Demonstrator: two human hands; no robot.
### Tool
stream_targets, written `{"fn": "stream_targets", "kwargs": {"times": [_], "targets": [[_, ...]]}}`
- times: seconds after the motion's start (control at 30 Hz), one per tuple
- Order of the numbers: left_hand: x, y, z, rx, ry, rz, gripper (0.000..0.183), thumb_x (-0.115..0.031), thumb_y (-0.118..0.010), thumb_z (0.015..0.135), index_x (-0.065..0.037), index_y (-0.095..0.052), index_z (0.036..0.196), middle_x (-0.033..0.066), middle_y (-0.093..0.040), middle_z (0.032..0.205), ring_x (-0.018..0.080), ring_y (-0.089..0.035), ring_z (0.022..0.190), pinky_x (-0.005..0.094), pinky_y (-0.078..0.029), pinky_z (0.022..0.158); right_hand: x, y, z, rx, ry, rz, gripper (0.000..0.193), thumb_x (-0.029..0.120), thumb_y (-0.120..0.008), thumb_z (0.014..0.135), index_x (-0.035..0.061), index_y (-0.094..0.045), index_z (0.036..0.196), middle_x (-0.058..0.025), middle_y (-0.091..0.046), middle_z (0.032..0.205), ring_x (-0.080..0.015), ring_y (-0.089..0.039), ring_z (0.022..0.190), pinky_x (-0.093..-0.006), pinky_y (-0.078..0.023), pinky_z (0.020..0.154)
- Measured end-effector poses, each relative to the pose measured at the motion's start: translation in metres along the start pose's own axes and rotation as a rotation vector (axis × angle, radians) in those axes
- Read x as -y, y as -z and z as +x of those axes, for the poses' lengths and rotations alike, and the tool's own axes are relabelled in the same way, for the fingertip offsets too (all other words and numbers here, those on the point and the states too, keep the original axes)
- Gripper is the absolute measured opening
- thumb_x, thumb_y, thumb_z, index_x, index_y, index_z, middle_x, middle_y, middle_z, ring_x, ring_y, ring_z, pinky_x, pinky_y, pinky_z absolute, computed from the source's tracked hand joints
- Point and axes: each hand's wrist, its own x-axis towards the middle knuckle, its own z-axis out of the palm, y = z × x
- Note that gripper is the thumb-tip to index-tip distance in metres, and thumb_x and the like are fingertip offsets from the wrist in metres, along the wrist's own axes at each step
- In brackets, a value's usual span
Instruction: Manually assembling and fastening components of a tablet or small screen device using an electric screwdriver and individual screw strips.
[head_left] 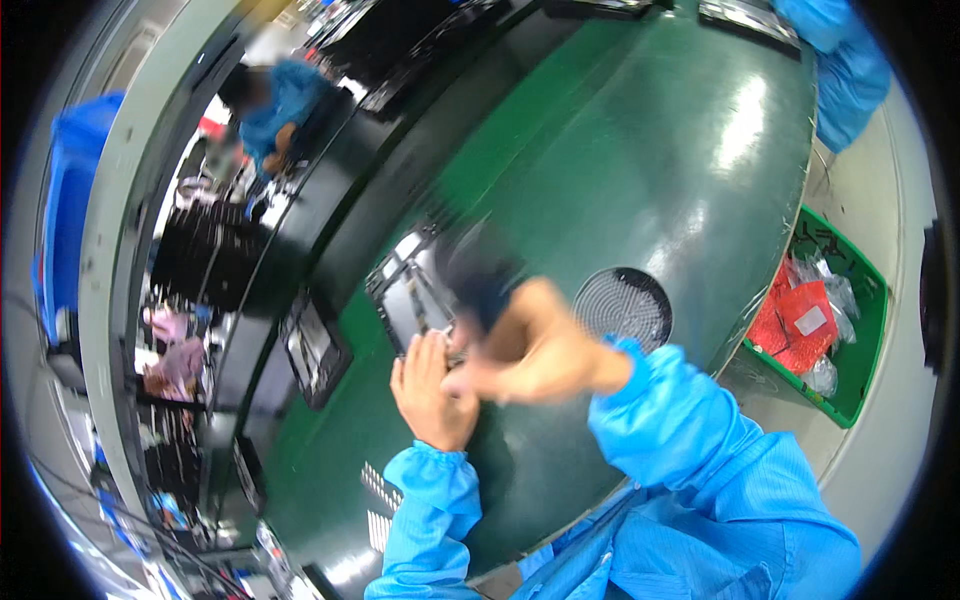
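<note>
On the green table in front of me lies a flat device part (405, 300) with a dark frame and silvery-white inner pieces. My left hand (435, 395) rests at its near edge, fingers stretched out and lying flat. My right hand (545, 345) is closed around a dark, motion-blurred tool (480, 270) above the part's right side. The tool's exact kind and its tip cannot be made out. Right of that hand sits a round black dish (622, 308) with a ringed, ribbed surface.
Small strips of pale pieces (380, 487) lie near my left sleeve. A framed part (315, 350) sits on the left, by the dark line. Below the table's right edge stands a green bin (860, 395) with red and clear bags. Other people work at far left and far right.
</note>
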Motion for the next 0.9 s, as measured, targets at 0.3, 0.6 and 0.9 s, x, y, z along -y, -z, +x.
{"fn": "stream_targets", "kwargs": {"times": [0.3, 0.6, 0.9], "targets": [[-0.074, 0.062, -0.102, 0.087, 0.059, -0.121, 0.050, 0.004, -0.054, 0.056, 0.002, -0.065, 0.106, 0.0129, -0.064, 0.115, 0.0348, -0.052, 0.121, 0.0577, -0.024, 0.106, 0.031, 0.054, 0.005, -0.286, 0.290, -0.162, 0.020, -0.001, -0.072, 0.076, -0.0003, -0.057, 0.089, -0.0054, -0.059, 0.059, -0.0120, -0.056, 0.046, -0.0236, -0.044, 0.043], [-0.098, 0.056, -0.129, 0.139, 0.276, -0.675, 0.043, 0.005, -0.072, 0.069, 0.001, -0.063, 0.111, 0.0159, -0.060, 0.121, 0.0363, -0.047, 0.126, 0.0654, -0.015, 0.107, 0.011, 0.071, 0.000, -0.347, 0.260, -0.250, 0.021, -0.002, -0.073, 0.075, 0.0002, -0.058, 0.088, -0.0046, -0.059, 0.061, -0.0117, -0.056, 0.047, -0.0242, -0.044, 0.044], [-0.122, 0.048, -0.117, 0.102, 0.168, -0.519, 0.040, 0.020, -0.051, 0.071, 0.003, -0.062, 0.106, 0.0211, -0.062, 0.116, 0.0334, -0.058, 0.113, 0.0640, -0.018, 0.108, 0.008, 0.070, 0.003, -0.346, 0.238, -0.345, 0.023, -0.001, -0.074, 0.075, -0.0004, -0.057, 0.090, -0.0038, -0.059, 0.061, -0.0107, -0.055, 0.047, -0.0238, -0.043, 0.044]]}}
